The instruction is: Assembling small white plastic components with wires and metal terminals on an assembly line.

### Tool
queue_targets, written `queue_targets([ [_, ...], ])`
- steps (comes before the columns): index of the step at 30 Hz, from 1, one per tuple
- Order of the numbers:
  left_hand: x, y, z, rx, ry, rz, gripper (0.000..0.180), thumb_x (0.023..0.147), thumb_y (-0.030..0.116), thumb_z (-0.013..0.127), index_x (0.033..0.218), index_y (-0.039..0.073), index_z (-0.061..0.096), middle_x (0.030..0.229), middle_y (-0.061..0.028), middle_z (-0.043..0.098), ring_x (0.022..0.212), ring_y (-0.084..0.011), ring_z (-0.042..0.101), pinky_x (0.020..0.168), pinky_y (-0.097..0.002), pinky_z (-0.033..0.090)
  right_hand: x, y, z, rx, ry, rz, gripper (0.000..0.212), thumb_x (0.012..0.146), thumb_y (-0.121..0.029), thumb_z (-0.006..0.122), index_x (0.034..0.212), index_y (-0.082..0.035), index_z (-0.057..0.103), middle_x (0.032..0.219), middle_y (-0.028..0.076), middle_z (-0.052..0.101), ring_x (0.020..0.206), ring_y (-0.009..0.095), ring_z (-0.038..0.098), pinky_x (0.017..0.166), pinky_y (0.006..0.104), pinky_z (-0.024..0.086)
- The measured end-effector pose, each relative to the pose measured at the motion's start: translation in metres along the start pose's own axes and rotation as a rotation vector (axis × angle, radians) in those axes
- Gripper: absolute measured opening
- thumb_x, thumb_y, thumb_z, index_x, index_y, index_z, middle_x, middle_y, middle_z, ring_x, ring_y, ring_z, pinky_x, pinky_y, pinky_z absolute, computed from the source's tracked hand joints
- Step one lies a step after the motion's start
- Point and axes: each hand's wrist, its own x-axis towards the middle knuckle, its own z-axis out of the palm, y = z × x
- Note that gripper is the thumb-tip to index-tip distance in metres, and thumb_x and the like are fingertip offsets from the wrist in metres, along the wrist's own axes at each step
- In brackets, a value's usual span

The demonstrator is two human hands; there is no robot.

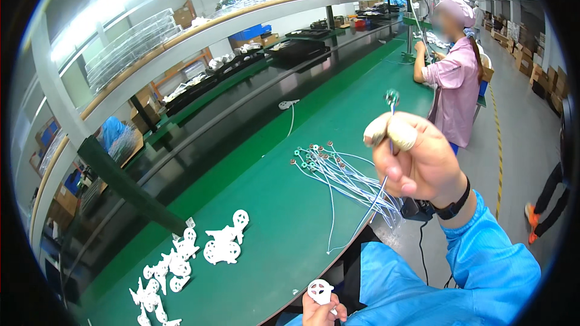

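Raised over the bench's right edge, my right hand (426, 160) pinches a thin blue-and-white cable (382, 188) between two fingertips in pale covers. A small round green circuit board (392, 96) sits at the cable's top end, above the fingers. Low at the bench's front edge, my left hand (315, 313) is closed around a white plastic part (319, 290) with a round, spoked end; its fingers are partly cut off by the lower edge. Beneath the right hand lies a bundle of similar cables (344, 178), with small green and reddish-brown discs at their ends.
More white plastic parts (222, 247) lie in clusters on the green bench (272, 205), towards the left. One white part with a cable (289, 104) rests farther back. A dark post (130, 184) and a long shelf (199, 33) border the bench. A co-worker (453, 78) stands at the far right.
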Motion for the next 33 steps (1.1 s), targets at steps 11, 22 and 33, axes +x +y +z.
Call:
queue_targets([
  [11, 0.002, -0.012, 0.0, 0.024, 0.049, -0.017, 0.029, 0.085, -0.001, 0.045, 0.112, 0.008, 0.036, 0.08, -0.0107, 0.052, 0.049, -0.019, 0.051, 0.04, -0.0293, 0.042, -0.043, 0.048, -0.03, -0.014, 0.182, 0.489, 0.027, 0.1, -0.023, 0.047, 0.112, -0.001, 0.056, 0.067, 0.01, 0.058, 0.047, 0.012, 0.05, 0.042, 0.0231, 0.04],
  [22, 0.012, -0.03, -0.003, 0.063, 0.062, -0.017, 0.03, 0.088, -0.001, 0.045, 0.115, 0.007, 0.035, 0.083, -0.0095, 0.054, 0.058, -0.019, 0.058, 0.048, -0.0292, 0.048, -0.07, 0.018, -0.015, 0.451, 0.156, 0.325, 0.033, 0.103, -0.021, 0.029, 0.115, 0.003, 0.048, 0.058, 0.011, 0.051, 0.034, 0.007, 0.039, 0.028, 0.0207, 0.027],
  [33, 0.031, -0.065, -0.048, 0.047, -0.006, -0.023, 0.033, 0.093, -0.002, 0.045, 0.119, 0.006, 0.027, 0.098, -0.0128, 0.056, 0.084, -0.0216, 0.062, 0.075, -0.0347, 0.055, -0.056, 0.066, 0.011, 0.333, 0.061, -0.03, 0.032, 0.104, -0.025, 0.029, 0.114, 0.001, 0.044, 0.055, 0.013, 0.052, 0.034, 0.013, 0.045, 0.031, 0.024, 0.032],
])
